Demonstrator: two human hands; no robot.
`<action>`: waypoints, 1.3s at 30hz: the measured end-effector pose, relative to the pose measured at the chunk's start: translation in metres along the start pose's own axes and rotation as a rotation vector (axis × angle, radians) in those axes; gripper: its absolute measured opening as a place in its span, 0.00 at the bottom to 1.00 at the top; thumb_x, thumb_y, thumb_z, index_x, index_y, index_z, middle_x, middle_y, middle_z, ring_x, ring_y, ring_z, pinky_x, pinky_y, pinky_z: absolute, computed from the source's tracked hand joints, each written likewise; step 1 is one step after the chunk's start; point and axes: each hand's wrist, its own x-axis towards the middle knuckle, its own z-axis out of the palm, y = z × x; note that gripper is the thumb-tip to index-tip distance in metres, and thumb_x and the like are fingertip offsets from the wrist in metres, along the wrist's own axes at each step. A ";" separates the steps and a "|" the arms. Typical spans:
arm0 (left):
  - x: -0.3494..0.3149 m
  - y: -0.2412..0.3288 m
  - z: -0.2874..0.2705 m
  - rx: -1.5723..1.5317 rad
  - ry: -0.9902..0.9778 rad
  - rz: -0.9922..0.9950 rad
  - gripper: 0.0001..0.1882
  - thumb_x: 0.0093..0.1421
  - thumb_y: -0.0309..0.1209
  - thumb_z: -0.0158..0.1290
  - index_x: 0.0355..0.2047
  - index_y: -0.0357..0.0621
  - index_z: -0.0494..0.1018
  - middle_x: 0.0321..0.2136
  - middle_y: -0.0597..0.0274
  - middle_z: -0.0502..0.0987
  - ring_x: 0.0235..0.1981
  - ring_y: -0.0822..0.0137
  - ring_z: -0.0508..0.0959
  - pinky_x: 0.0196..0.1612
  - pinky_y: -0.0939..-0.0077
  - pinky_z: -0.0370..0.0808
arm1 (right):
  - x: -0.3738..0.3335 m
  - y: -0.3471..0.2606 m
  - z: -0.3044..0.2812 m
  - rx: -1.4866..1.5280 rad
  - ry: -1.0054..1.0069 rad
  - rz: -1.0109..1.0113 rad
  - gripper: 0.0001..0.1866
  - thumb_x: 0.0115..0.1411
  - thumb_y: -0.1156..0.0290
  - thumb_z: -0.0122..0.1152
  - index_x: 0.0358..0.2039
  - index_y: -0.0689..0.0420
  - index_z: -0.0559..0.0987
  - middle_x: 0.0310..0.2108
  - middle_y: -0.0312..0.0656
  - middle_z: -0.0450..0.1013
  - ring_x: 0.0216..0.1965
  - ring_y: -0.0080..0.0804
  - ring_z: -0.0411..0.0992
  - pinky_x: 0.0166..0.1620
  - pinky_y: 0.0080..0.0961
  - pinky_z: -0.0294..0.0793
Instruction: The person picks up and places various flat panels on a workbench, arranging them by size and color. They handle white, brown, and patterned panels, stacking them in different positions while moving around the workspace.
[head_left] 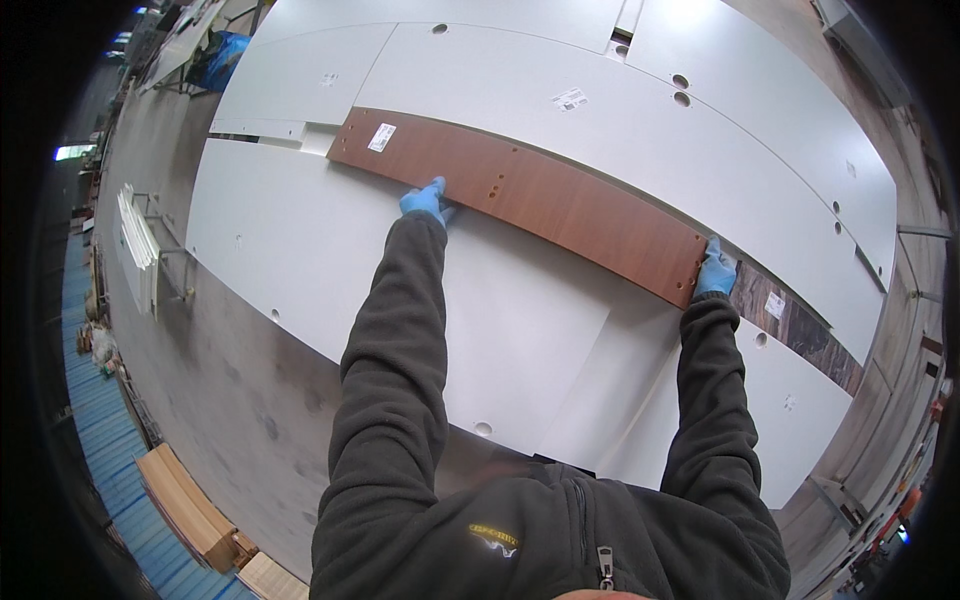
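A long reddish-brown wooden board [560, 210] with drilled holes and a white label near its left end lies slantwise over white panels. My left hand [425, 200], in a blue glove, grips its near edge, left of the middle, with one finger on the top face. At the board's right end my right hand [715, 272], gloved in blue too, is closed around the short edge; part of its fingers is hidden. Under and beyond the board spread large white panels [500, 330] with round holes. A dark marbled strip [795, 318] with a label shows just beyond my right hand.
Several white strips [140, 250] stand on a rack on the left. Stacked tan boards [190, 505] lie on blue slats [105, 420] at lower left. A blue sheet [218, 62] hangs at the far left. Metal frame bars [922, 232] stick out on the right.
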 end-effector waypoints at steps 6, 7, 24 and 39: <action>-0.010 0.006 0.000 0.054 -0.041 0.005 0.20 0.63 0.27 0.60 0.53 0.41 0.67 0.43 0.56 0.75 0.43 0.57 0.76 0.54 0.44 0.76 | 0.007 0.008 0.005 0.021 -0.008 -0.022 0.26 0.65 0.49 0.61 0.26 0.63 0.82 0.22 0.35 0.74 0.24 0.22 0.66 0.31 0.26 0.69; -0.011 0.007 0.000 0.087 -0.053 0.012 0.24 0.64 0.27 0.59 0.58 0.38 0.64 0.46 0.53 0.74 0.45 0.55 0.76 0.53 0.45 0.77 | 0.009 0.008 0.006 0.032 0.001 -0.052 0.28 0.65 0.47 0.60 0.23 0.62 0.80 0.19 0.36 0.72 0.22 0.22 0.65 0.29 0.28 0.68; -0.021 0.034 0.007 0.599 -0.086 0.115 0.40 0.64 0.35 0.59 0.65 0.22 0.52 0.39 0.33 0.80 0.25 0.48 0.85 0.19 0.67 0.82 | 0.024 -0.013 0.019 -0.004 0.014 0.007 0.29 0.66 0.45 0.58 0.24 0.61 0.80 0.18 0.34 0.71 0.20 0.23 0.64 0.25 0.27 0.65; -0.026 0.042 0.005 1.577 0.137 0.654 0.28 0.66 0.53 0.48 0.50 0.40 0.77 0.40 0.45 0.83 0.41 0.51 0.84 0.45 0.55 0.79 | 0.030 -0.005 0.024 -0.013 0.051 -0.020 0.27 0.65 0.45 0.59 0.26 0.60 0.81 0.18 0.34 0.71 0.18 0.22 0.63 0.23 0.27 0.64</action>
